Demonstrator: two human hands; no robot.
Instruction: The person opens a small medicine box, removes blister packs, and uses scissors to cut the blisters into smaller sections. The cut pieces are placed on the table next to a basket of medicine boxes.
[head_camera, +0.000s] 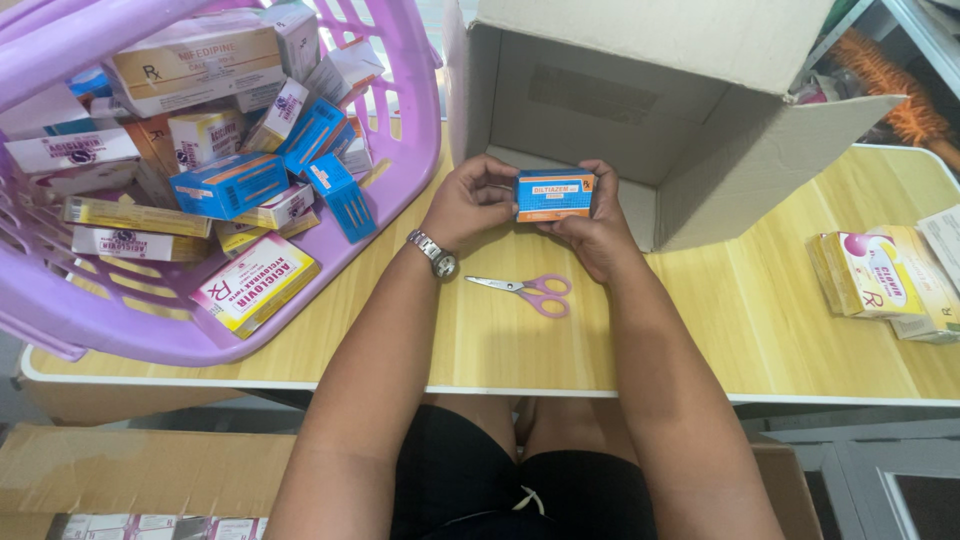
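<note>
Head view, looking down at a pale wooden desk (700, 330) from the seated person's own eyes. Both hands meet in front of an open cardboard box (620, 110) lying on its side, its mouth facing the person. The left hand (470, 200), with a metal wristwatch (437, 254) on its wrist, and the right hand (590, 235) together hold 1 small blue and orange medicine carton (554, 194), fingers closed on its 2 short ends, printed face up, just at the box's mouth and above the desk. Nearer the person than the box, a pair of scissors with pink handles (525, 290) lies flat, blades shut. Left of the box, a lilac plastic basket (400, 150) is tipped toward the person and heaped with many medicine cartons. Right of the box, a short stack of yellow cartons (865, 272) rests near the desk edge. To handle the held carton well, it seems wise to keep an even pinch on both ends so the thin card does not buckle, and to hold it level. Hard to make out: the box's inside is shadowed, the basket's far side and the top-right shelf clutter are cut off, and the fingertips behind the carton are hidden.
</note>
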